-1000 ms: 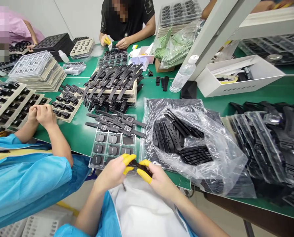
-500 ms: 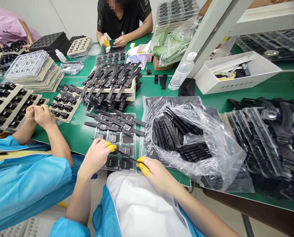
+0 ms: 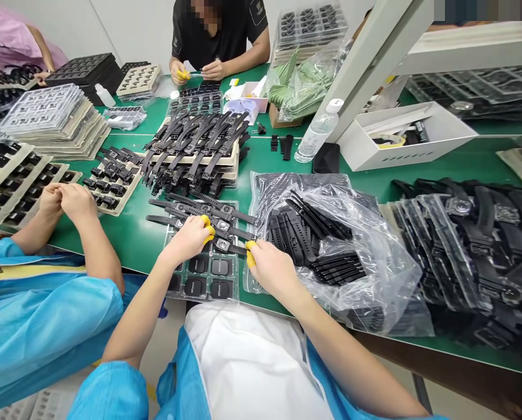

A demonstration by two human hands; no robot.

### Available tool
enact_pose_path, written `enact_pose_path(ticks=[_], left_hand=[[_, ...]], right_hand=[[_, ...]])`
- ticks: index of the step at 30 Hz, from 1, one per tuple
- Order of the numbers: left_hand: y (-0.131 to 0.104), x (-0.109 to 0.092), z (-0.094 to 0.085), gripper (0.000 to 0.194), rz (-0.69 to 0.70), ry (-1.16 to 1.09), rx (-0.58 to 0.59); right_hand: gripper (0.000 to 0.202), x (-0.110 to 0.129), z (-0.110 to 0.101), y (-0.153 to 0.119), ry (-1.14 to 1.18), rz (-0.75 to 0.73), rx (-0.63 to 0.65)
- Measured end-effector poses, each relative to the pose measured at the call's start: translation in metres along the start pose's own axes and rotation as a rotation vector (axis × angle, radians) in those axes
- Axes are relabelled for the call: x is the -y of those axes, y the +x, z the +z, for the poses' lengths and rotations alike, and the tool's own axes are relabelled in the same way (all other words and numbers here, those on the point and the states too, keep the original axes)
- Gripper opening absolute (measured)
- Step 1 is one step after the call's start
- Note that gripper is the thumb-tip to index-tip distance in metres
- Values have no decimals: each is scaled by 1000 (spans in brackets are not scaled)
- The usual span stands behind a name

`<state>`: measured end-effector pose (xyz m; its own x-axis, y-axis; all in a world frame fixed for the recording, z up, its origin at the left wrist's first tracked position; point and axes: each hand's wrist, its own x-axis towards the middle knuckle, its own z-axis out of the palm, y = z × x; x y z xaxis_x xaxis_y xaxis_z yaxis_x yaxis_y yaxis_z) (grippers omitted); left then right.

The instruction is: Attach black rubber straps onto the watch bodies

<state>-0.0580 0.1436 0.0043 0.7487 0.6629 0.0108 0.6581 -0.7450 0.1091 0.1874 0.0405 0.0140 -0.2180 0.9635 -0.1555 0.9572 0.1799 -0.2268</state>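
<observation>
A black-strapped watch [image 3: 223, 245] is stretched between my two hands above a clear plastic tray [image 3: 208, 279]. My left hand [image 3: 191, 238], with yellow finger covers, is closed by the watch's left side; its grip is partly hidden. My right hand [image 3: 267, 262], also in yellow covers, pinches the strap end on the right. Several strapped watches [image 3: 204, 213] lie across the far rows of the tray. In the near rows sit dark square pieces [image 3: 195, 287]. Right of the tray, an open plastic bag [image 3: 387, 274] holds many loose black straps [image 3: 340, 268].
Behind the tray rises a stack of watches on trays [image 3: 195, 140]. A bottle [image 3: 317, 131], a phone-like black slab [image 3: 326, 158] and a white box [image 3: 412, 137] stand beyond the bag. More watches [image 3: 462, 233] lie at right. A co-worker's hands [image 3: 70, 201] are at left.
Both my hands have moved up and away from me over the tray, bringing the watch near the others. Its face now shows. The co-worker opposite has shifted their hands slightly.
</observation>
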Motion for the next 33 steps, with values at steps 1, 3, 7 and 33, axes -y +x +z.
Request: enact_pose_path(ticks=[1,3,7,33], left_hand=[[-1,-2,4,18,-1,9,-44],[-7,-6,8,17,-30,40,-167],[-29,-12,6,17,-176,75,-270],[-51,-34,12,29,-285,200,-27]], right_hand=[[20,-2,0,-2,0,3,-4],[21,-8,-1,-9,34,-5,-36],[24,-35,-14,-24,198,14,-276],[31,-83,-23,-28,1001,268,-534]])
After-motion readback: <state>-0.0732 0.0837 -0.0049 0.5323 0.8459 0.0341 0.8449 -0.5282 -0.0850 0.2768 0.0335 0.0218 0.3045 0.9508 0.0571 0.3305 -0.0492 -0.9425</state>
